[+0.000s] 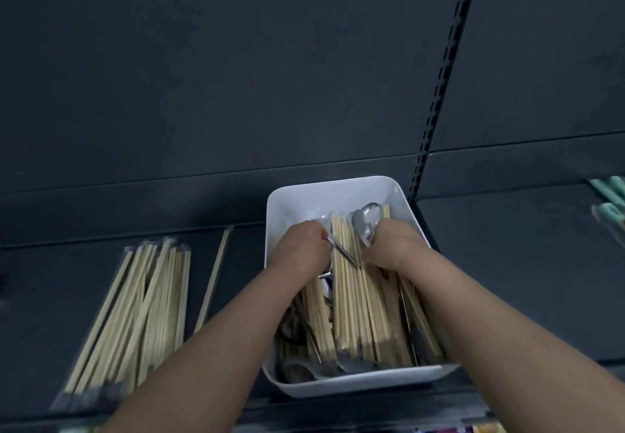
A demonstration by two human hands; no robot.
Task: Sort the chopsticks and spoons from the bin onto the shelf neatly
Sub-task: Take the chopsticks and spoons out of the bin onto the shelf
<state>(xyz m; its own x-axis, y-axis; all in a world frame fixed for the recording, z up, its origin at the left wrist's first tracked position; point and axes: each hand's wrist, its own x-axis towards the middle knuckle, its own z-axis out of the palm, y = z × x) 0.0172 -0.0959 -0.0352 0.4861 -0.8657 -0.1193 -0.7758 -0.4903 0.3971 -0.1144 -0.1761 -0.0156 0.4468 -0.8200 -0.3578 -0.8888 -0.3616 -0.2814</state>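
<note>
Reaching into the white bin (338,192), set on the dark shelf (507,263). Pinching a thin metal spoon handle (343,251) with the left hand (301,250), curled tight at the bin's far left. Pressing the right hand (395,246) knuckles-up into the wooden chopsticks (351,297), just beside two steel spoon bowls (368,218); cannot tell whether gripping anything. Keeping the hands apart, with chopsticks between. More metal cutlery (297,371) under the chopsticks at the bin's near end. Left of the bin, on the shelf: a row of wrapped chopsticks (142,314), plus one separate pair (213,280) beside it. Teal-handled items (608,196) at the right edge, blurred.
</note>
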